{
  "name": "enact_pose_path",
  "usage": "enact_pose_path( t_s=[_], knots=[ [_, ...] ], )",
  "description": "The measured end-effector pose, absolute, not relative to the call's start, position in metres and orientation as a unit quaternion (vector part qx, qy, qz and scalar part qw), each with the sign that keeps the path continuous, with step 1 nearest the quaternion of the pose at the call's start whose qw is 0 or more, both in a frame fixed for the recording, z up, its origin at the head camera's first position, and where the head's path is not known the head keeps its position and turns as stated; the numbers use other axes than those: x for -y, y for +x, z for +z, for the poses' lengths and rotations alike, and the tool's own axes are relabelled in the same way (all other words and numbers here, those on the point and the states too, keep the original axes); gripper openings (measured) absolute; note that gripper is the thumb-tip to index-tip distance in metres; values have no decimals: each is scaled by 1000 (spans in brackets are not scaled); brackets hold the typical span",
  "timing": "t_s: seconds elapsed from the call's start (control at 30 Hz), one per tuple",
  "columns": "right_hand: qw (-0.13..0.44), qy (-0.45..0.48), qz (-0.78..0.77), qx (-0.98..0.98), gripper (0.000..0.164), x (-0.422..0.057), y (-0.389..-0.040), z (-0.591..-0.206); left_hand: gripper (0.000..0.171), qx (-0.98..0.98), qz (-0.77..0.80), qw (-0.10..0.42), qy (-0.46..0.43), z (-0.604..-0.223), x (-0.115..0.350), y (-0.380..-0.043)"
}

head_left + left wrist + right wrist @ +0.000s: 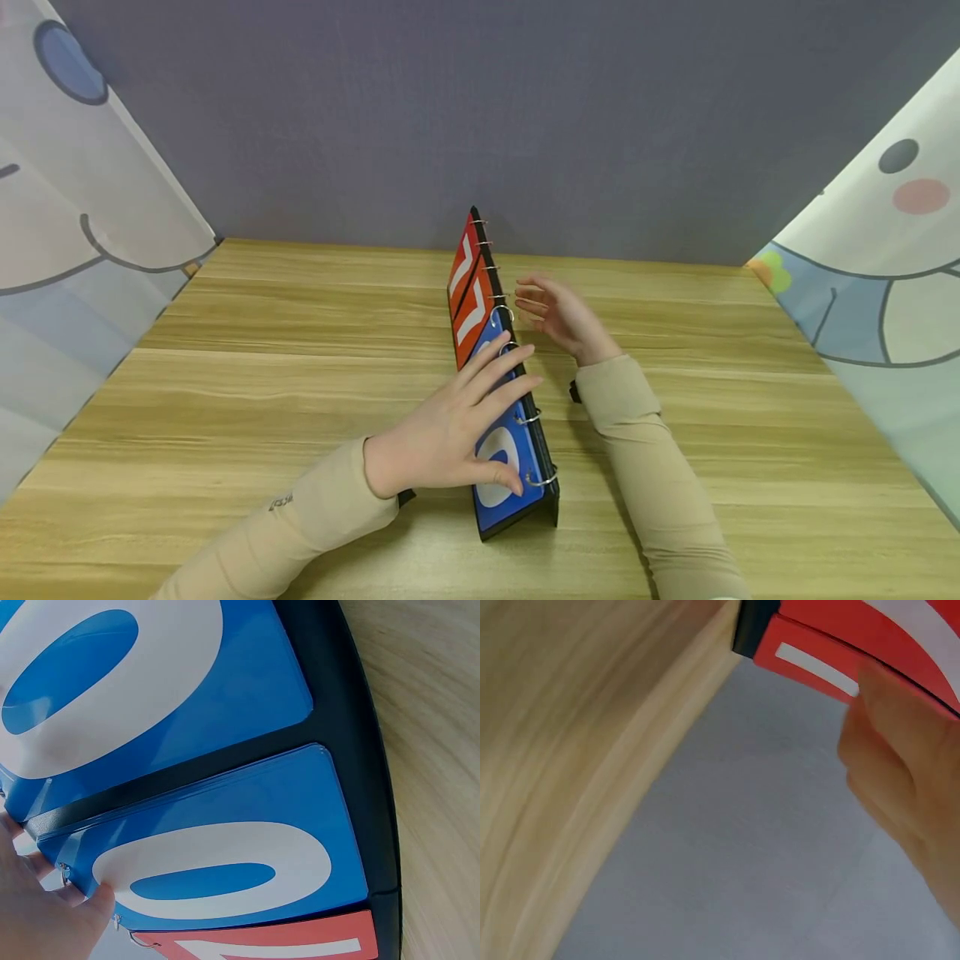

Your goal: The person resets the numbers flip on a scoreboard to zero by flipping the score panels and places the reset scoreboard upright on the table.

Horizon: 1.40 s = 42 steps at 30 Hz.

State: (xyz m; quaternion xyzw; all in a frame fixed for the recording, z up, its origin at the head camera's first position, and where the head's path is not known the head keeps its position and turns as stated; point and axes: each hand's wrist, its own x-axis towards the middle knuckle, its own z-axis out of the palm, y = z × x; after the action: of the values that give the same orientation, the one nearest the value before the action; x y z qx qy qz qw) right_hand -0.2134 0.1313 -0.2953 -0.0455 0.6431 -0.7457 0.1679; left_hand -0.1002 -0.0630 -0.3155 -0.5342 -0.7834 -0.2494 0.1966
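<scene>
A flip scoreboard [547,457] with a black frame stands tent-like on the table, its long side running away from me. Red number cards [486,293] hang at its far end and blue number cards [534,477] at its near end, on metal rings along the top edge. My left hand [453,429] reaches over the blue side with fingers spread; its thumb [101,904] lies by a blue card with a white 0, though contact is unclear. My right hand [564,318], fingers loosely bent, hovers right of the top edge, near a red card [795,656] in the right wrist view.
The scoreboard stands on a wood-grain table [322,350]. A grey panel [337,125] rises behind it. Cartoon-printed cloths [52,192] flank the left and right sides.
</scene>
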Motion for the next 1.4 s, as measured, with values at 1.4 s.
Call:
enact_pose_path(
  t_s=[1.4],
  knots=[
    [266, -35, -625, -733, 72, -132, -215, -313, 85, 781, -254, 203, -534, -316, 62, -99]
  ],
)
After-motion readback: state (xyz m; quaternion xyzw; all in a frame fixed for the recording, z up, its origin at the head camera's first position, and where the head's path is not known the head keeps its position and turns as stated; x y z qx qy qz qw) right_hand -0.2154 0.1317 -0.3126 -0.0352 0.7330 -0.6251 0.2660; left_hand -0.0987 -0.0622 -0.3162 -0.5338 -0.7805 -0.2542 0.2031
